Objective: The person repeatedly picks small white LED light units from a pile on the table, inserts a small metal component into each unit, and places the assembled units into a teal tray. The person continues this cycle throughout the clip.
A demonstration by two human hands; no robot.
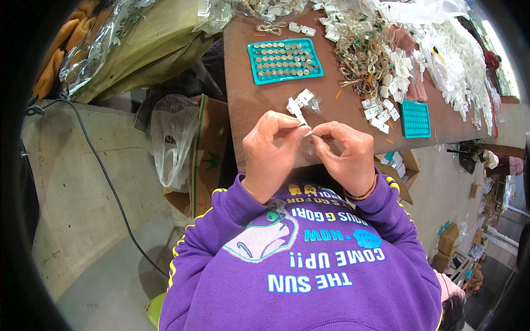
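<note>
My left hand [270, 154] and my right hand [348, 157] meet over the table's near edge, thumbs and forefingers pinched close together. Between the fingertips is a small white plastic piece [307, 132], mostly covered by the fingers. The left fingers grip it, and the right fingertips close at its other side; whether they hold a separate part is too small to tell. Just beyond the hands lie a few white plastic parts [303, 97], next to a clear plastic scrap [315, 106]. Farther off sits a teal tray [255, 73] with rows of round silvery discs.
On the brown table [243, 110], a tangled heap of wired parts [359, 60] and white plastic housings [381, 113] spreads right, near a smaller teal tray [415, 118]. White strips [461, 71] pile farther right. A cardboard box [212, 149] with a clear bag [175, 138] stands left.
</note>
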